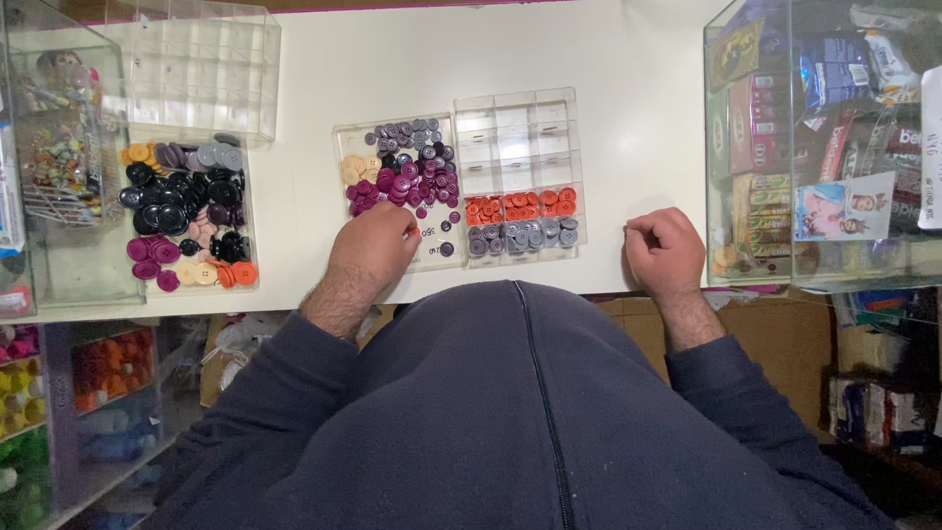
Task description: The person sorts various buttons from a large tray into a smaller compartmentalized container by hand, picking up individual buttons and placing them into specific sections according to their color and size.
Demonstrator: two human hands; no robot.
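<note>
My left hand (373, 245) rests in a shallow clear tray (345, 132) of mixed buttons (407, 167), purple, grey and cream; its fingers are pinched together near a small red button at the tray's lower middle. To the right of that tray lies a clear divided box (515, 123) with orange buttons (520, 205) in one row and grey buttons (520, 236) in the row below. My right hand (665, 250) is curled into a loose fist on the white table (628, 118), right of the box, with nothing visible in it.
A clear container (240, 211) with black, purple, pink and orange buttons stands at the left, an empty clear compartment box (201, 64) behind it. A clear bin (59, 137) with small trinkets is far left. A glass case (824, 147) of packaged goods stands at the right.
</note>
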